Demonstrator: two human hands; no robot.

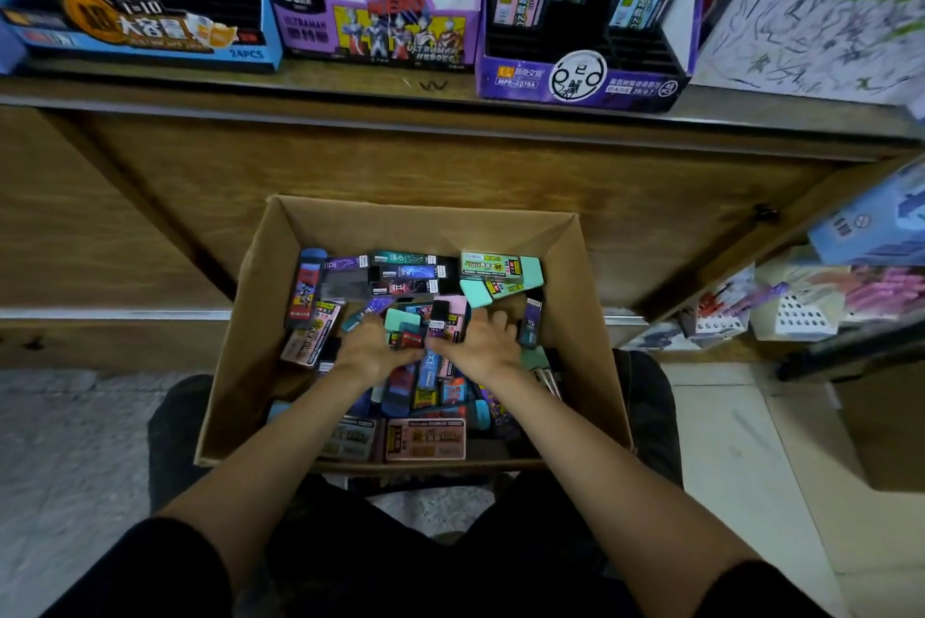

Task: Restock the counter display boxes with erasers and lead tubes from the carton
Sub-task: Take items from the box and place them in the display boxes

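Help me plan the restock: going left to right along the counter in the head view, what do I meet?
Blue display box → purple Ultraman display box → purple 0.7 lead display box → scribbled white sheet.

A carton (425, 229) sits on the floor, in front of the surface (350, 77) and between the person's knees. Erasers and lead tubes (410, 272) lie piled in it. Both hands are in the carton, on top of the pile, the left hand (373, 349) just beside the right hand (480, 339). Up on the surface, three display boxes stand in a row: the left box (140, 32), the middle box (380, 32) and the right box (580, 77).
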